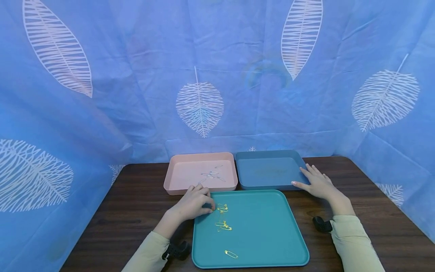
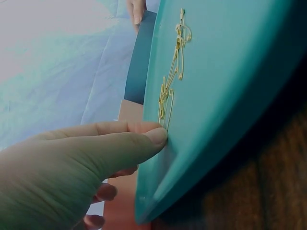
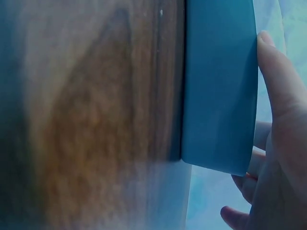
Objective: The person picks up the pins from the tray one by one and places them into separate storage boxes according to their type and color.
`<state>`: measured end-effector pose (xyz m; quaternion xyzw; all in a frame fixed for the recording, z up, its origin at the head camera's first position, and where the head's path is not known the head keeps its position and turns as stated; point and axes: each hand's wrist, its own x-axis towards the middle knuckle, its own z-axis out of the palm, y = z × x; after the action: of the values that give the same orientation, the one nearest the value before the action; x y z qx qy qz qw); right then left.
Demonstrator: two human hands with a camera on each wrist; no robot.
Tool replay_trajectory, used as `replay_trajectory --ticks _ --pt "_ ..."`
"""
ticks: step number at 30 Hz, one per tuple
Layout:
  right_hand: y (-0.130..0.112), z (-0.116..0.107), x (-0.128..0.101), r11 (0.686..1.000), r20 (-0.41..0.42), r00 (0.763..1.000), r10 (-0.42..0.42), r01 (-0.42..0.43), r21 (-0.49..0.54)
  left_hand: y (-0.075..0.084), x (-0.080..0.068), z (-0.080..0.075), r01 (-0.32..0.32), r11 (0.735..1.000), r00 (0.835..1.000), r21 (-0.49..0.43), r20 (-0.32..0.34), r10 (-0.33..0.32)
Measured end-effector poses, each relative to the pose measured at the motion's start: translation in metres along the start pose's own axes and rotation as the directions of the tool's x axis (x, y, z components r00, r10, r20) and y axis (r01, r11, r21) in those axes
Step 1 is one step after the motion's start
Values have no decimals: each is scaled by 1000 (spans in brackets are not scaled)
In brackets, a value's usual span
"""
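Note:
My left hand (image 1: pixel 195 204) reaches over the left edge of the teal tray (image 1: pixel 265 230). In the left wrist view, its thumb and index finger pinch the end of a thin safety pin (image 2: pixel 166 122) beside a cluster of gold safety pins (image 2: pixel 176 62); the fingertips hide part of it. One gold safety pin (image 1: pixel 231 254) lies apart near the tray's front. My right hand (image 1: pixel 317 185) has its fingers spread at the right end of the blue tray (image 1: pixel 265 170), with the thumb touching the rim in the right wrist view.
Behind the teal tray stands a pink tray (image 1: pixel 183 170) with several silver safety pins (image 1: pixel 211 175) in it, next to the blue tray. All stand on a dark wooden table (image 1: pixel 112 230). A blue cloth (image 1: pixel 146 94) with white leaves hangs around the back and sides.

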<state>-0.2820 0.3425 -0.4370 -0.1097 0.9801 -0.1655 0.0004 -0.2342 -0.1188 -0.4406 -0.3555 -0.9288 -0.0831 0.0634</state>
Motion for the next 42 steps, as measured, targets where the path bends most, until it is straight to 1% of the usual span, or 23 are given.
replay_trajectory --ticks 5,11,18,24,27,32,39,42 --pt "-3 -2 0 1000 8 1000 7 -7 19 2 1 -1 9 1000 1000 -1 10 -9" --pt "-4 -4 0 1000 9 1000 14 -14 18 4 2 -3 24 1000 999 -7 22 -23" --pt "-5 -5 -1 1000 6 1000 8 -8 16 4 3 0 21 1000 1000 10 16 -21" --pt "-6 -4 1 1000 1 1000 8 -8 15 4 3 -2 13 1000 1000 24 6 -13" --pt "-5 -5 1 1000 4 1000 10 -10 12 4 5 -3 5 1000 1000 27 -9 -5" --pt "-7 -7 3 1000 0 1000 9 -9 18 7 7 -6 -8 999 999 41 -52 11" --pt "-6 -1 2 1000 7 1000 18 -18 9 13 10 -6 -16 999 995 41 -100 20" --pt "-4 0 0 1000 1 1000 19 -19 9 16 13 -7 -28 998 992 49 -118 34"
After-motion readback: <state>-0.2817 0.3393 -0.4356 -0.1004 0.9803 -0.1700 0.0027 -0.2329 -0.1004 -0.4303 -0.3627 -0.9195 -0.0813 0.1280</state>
